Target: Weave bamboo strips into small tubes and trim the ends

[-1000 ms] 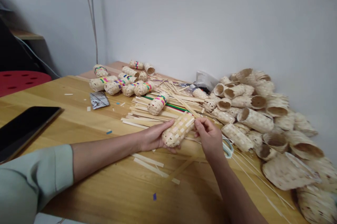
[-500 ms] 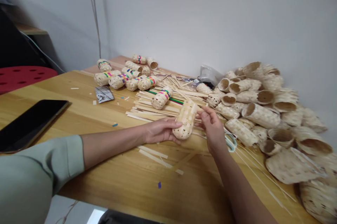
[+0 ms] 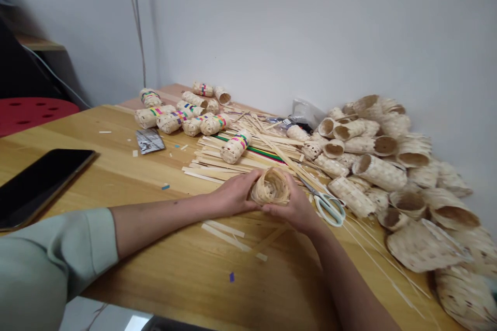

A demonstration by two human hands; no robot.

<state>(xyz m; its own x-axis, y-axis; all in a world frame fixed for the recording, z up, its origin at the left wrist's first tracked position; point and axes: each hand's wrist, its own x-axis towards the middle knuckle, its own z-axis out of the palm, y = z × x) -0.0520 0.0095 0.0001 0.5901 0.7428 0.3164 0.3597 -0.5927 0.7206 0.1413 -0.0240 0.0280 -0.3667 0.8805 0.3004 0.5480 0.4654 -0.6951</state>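
Between my two hands is a small woven bamboo basket (image 3: 271,188), its round mouth tipped toward me so the inside shows. My left hand (image 3: 237,192) grips its left side, and my right hand (image 3: 298,205) wraps round the right side with the thumb at the front. The basket's base is hidden from view. Just right of my right hand lie scissors (image 3: 330,207) with pale green handles. Beyond the hands, a woven basket with coloured bands (image 3: 236,146) rests on a spread of flat bamboo strips (image 3: 217,157).
A large heap of plain woven baskets (image 3: 382,170) fills the right side against the wall. Several banded baskets (image 3: 173,120) lie at the back left, near a silver packet (image 3: 149,141). A black phone (image 3: 42,183) is at the left. Loose strip offcuts (image 3: 227,235) lie in front.
The basket has turned from side-on to mouth toward me. My right hand, formerly beside it with fingers raised, has closed round it, and the scissors show more fully.
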